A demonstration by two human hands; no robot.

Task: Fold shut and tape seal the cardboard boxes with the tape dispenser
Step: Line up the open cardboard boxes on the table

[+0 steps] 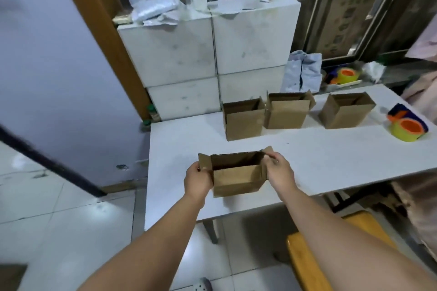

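Brown cardboard box [237, 179], flaps up, between both hands' grip

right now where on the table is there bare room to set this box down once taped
Bare table lies left of the held box, and in the wide band between it, the three open boxes and the tape dispenser. The back edge is crowded.

White table [319, 156] is standing on glossy pale floor tiles [59, 231], which are reflecting overhead light. Stacked white cabinets [179, 54] are sitting behind it, beside a wooden frame [94, 14]. Blue-grey wall [47, 66] is filling the left. Metal-framed glass panels [350, 21] are running back right. Wooden bench [305, 257] is showing bottom right.
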